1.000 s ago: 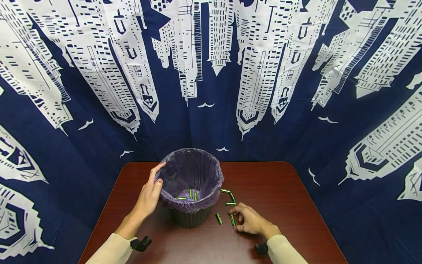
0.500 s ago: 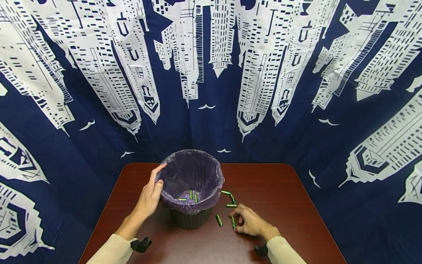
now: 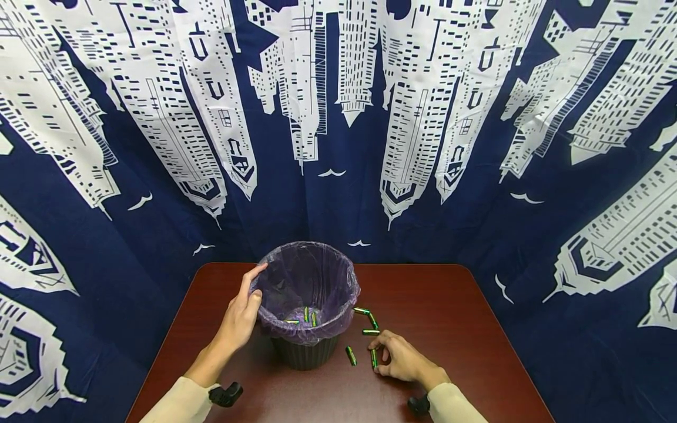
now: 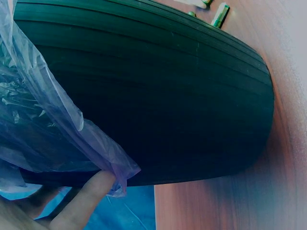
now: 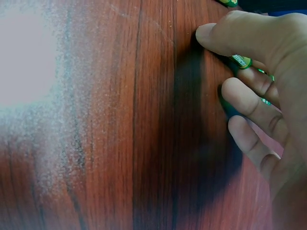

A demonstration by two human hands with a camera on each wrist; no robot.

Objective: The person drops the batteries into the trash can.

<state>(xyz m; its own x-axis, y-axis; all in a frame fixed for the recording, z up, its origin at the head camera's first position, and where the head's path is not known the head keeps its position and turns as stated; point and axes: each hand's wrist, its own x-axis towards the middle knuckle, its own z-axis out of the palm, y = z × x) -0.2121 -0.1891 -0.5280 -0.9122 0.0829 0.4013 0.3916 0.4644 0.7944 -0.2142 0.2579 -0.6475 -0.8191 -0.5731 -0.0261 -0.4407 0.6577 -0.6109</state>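
Note:
A dark ribbed trash bin [image 3: 304, 352] with a translucent purple liner [image 3: 312, 336] stands on the table. My left hand [image 3: 239, 314] grips its left rim; the thumb [image 4: 93, 191] presses the liner's edge in the left wrist view. To the right of the bin, my right hand [image 3: 402, 357] pinches a green battery [image 3: 374, 358] between thumb and forefinger, low at the tabletop. That battery [image 5: 241, 61] is partly hidden behind the thumb in the right wrist view. Another loose battery [image 3: 351, 355] lies between the hand and the bin.
Several more batteries, including one just past the right fingers [image 3: 371, 332], lie right of the bin. A few batteries [image 3: 306, 315] rest inside the liner. The reddish-brown table [image 3: 444, 305] ends at a blue curtain [image 3: 328, 205] with white buildings.
The right thumb and forefinger have drawn in on the battery, which has turned slightly. My left hand stays on the bin's rim. The head view has tilted a little.

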